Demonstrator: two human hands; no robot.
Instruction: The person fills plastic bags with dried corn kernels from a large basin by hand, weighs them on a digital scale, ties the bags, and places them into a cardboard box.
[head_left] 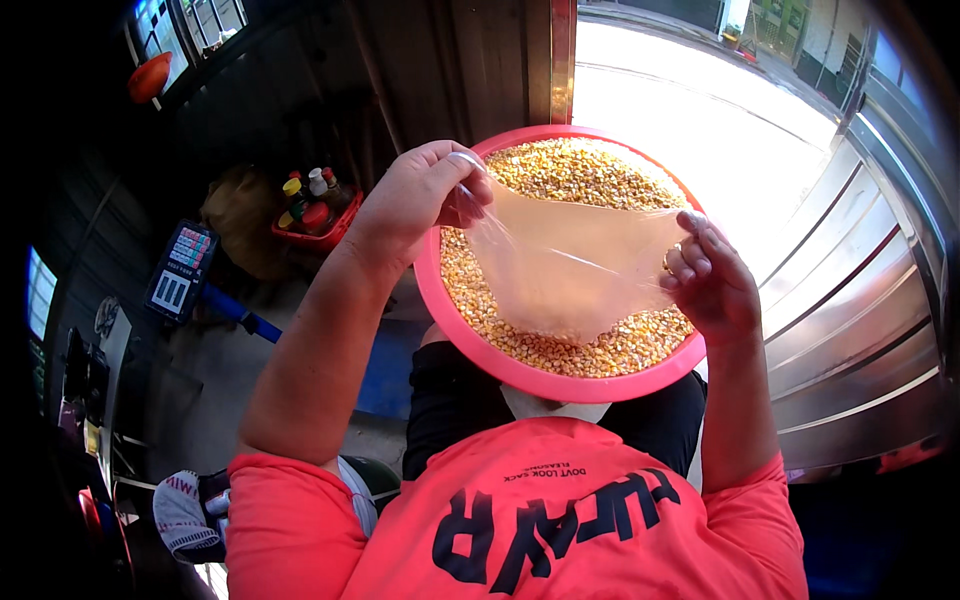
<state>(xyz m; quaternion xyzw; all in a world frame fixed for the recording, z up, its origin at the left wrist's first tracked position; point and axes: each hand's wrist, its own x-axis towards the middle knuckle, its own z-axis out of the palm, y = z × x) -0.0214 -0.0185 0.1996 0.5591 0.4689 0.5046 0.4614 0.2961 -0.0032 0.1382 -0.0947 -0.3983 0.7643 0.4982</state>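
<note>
A clear plastic bag [580,262] stretches between my two hands, above a wide pink basin [452,338]. Dried yellow corn kernels [590,168] fill the basin, and more of them show around the bag's lower edge. My left hand [432,186] is closed on the bag's upper left corner, thumb against fingers. At the opposite corner my right hand [712,270] pinches the bag with curled fingers; a ring sits on one of them. The bag looks thin and flat, with nothing visible inside it. The basin rests at my knees.
To the left, a red basket [325,232] holds several bottles with coloured caps. A scale's keypad display [182,270] stands on a blue post [240,315]. Metal door panels [850,290] rise on the right, beside a bright doorway. A striped cloth [190,515] lies at lower left.
</note>
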